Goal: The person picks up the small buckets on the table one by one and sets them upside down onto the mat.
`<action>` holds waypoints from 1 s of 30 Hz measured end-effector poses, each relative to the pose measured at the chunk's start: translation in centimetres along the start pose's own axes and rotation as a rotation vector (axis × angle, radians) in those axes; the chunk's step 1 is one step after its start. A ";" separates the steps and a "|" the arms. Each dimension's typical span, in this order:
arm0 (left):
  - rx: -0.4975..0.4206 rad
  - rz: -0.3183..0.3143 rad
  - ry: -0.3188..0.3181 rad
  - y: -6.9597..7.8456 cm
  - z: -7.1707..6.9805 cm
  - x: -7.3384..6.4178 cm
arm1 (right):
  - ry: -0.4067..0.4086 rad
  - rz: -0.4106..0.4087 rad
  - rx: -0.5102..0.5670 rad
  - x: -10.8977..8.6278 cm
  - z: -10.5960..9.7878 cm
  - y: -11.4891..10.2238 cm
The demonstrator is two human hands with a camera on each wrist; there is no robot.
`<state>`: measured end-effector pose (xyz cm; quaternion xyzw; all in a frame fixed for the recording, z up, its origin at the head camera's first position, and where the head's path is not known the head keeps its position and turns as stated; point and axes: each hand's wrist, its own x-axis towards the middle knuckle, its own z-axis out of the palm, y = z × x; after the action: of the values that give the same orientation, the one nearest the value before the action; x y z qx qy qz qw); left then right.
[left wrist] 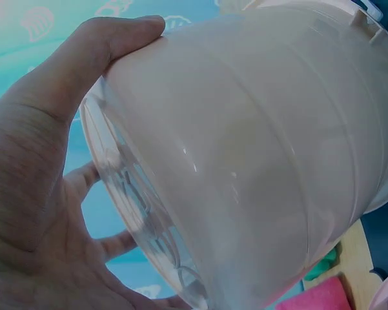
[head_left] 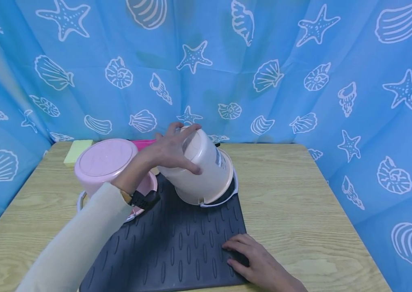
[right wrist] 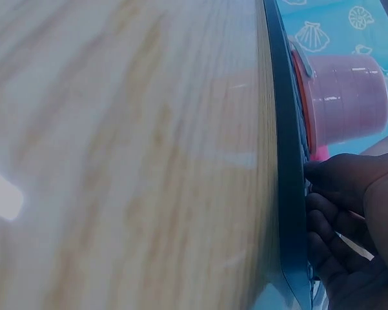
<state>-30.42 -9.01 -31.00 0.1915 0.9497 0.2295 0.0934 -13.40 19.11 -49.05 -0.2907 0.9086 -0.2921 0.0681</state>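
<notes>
A cream bucket (head_left: 209, 174) is upside down and tilted over the far part of a dark ridged mat (head_left: 147, 251), its pale handle hanging at the rim. My left hand (head_left: 167, 152) grips it at the base, with the thumb on one side wall and the fingers spread across the bottom. In the left wrist view the bucket's wall (left wrist: 258, 142) fills most of the picture. My right hand (head_left: 257, 259) rests at the mat's near right part with its fingers loosely bent, holding nothing. A pink bucket (head_left: 107, 158), also upside down, stands on the mat's left side.
A yellow sponge (head_left: 78, 151) lies at the table's back left. Something bright pink (head_left: 143, 143) shows behind the buckets, and a small green thing (left wrist: 323, 263) beside it. The wooden table (head_left: 293, 194) extends past the mat. A blue shell-patterned curtain (head_left: 282, 52) hangs behind.
</notes>
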 end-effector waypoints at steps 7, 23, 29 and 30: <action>0.026 0.019 -0.010 0.5 0.1 0.5 | 0.025 -0.025 -0.010 -0.1 0.0 0.0; 0.058 -0.022 -0.069 1.5 0.1 1.4 | 0.059 -0.070 -0.001 -0.2 0.1 0.1; 0.040 -0.037 -0.088 1.8 0.1 1.7 | 0.063 -0.079 -0.006 -0.2 0.1 0.1; 0.037 -0.041 -0.092 1.9 0.1 1.7 | 0.062 -0.079 -0.005 -0.2 0.1 0.1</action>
<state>-31.36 -6.68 -30.37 0.1842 0.9522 0.2008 0.1379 -13.29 19.27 -49.21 -0.3173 0.8989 -0.3010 0.0275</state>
